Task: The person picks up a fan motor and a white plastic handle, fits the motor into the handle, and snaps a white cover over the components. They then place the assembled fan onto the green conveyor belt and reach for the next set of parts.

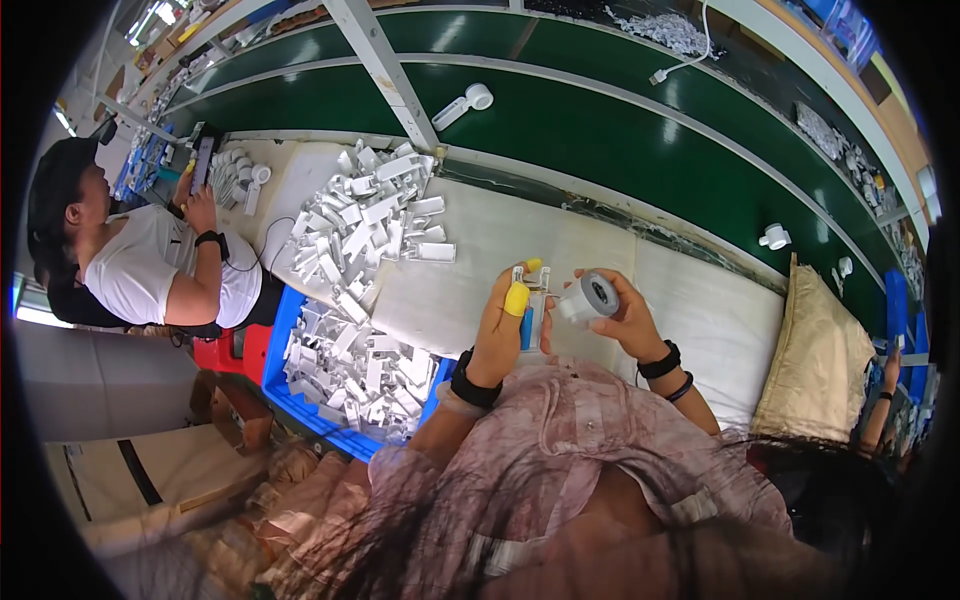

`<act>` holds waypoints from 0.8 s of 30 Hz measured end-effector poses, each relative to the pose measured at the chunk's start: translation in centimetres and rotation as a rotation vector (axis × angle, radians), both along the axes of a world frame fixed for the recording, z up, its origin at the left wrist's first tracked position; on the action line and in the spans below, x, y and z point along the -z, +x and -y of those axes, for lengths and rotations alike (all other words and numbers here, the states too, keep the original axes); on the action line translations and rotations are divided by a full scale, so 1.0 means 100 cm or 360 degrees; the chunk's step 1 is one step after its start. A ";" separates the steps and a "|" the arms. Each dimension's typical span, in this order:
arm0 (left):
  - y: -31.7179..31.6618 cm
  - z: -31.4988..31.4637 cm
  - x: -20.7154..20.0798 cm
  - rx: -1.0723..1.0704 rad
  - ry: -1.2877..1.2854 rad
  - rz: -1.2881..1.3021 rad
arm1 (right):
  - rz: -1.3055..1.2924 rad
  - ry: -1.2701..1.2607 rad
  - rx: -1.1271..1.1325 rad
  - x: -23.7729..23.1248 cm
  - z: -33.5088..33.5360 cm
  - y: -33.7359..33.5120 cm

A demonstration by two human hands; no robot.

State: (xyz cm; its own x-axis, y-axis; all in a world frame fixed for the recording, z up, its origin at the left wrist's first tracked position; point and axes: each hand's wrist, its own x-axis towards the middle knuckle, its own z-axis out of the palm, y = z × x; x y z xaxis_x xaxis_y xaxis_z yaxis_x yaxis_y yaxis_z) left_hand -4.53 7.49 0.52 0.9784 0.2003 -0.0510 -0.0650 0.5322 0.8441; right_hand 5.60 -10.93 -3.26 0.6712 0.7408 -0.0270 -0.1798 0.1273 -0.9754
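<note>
Jutting leftward from right grip [637, 321]: cylinder [598, 294]

1. We count one heap of white casings [375, 210] along the counter's [680, 290] far edge, pieces too crowded to number.
2. We see one blue bin [276, 350] at the counter's near edge.
3. One tan sack [815, 350] at the counter's right end.
4. We hold two parts: one round grey-and-white head [598, 293] in our right hand [630, 318], one partly blue piece [526, 328] in our left hand [497, 325].
</note>
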 end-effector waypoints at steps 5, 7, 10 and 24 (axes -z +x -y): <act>-0.011 -0.006 0.010 0.0212 0.0278 -0.0047 | 0.0263 0.0077 0.0047 -0.042 -0.006 0.022; -0.014 -0.003 0.009 0.0232 0.0339 -0.0069 | 0.0631 -0.0054 0.0094 -0.065 -0.021 0.020; -0.019 -0.001 0.013 0.0289 0.0373 -0.0094 | 0.1325 -0.0458 -0.0118 -0.084 -0.033 0.032; -0.037 -0.006 0.016 0.0341 0.0281 -0.0087 | 0.2083 -0.1346 -0.0005 -0.106 -0.088 0.009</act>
State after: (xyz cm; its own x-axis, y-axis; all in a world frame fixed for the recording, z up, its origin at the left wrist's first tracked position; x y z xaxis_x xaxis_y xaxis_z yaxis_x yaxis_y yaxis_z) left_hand -8.26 8.09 -1.12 0.9961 0.0000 -0.0878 0.0815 0.3735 0.9240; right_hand 6.54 -2.13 7.35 0.5584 0.8141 0.1595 0.8227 -0.5187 -0.2326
